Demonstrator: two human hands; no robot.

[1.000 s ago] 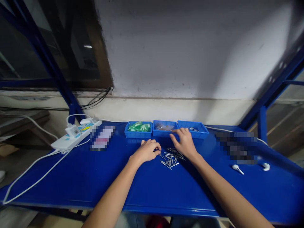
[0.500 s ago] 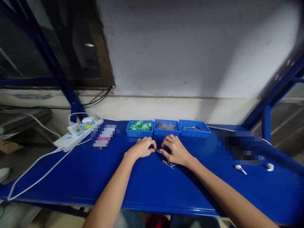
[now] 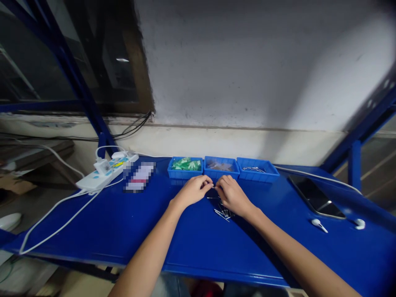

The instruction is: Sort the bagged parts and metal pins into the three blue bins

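Pins point(image 3: 221, 215) on table point(image 3: 93, 231), before three bins point(image 3: 220, 173), phone point(image 3: 318, 199) far right.

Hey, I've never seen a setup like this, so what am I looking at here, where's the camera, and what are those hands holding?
There's no machine here, just a person's left hand and right hand, both bare. The camera is worn on the person's head, looking forward and down, so you see roughly what they see.

On the blue table, thin metal pins lie in a loose pile by the right hand. Behind the hands stand three blue trays; the left one has green pieces. Off to the right are a phone and two white earbuds, and to the left a power strip.

The fingertips nearly meet, perhaps on something tiny, but it's too small to make out.
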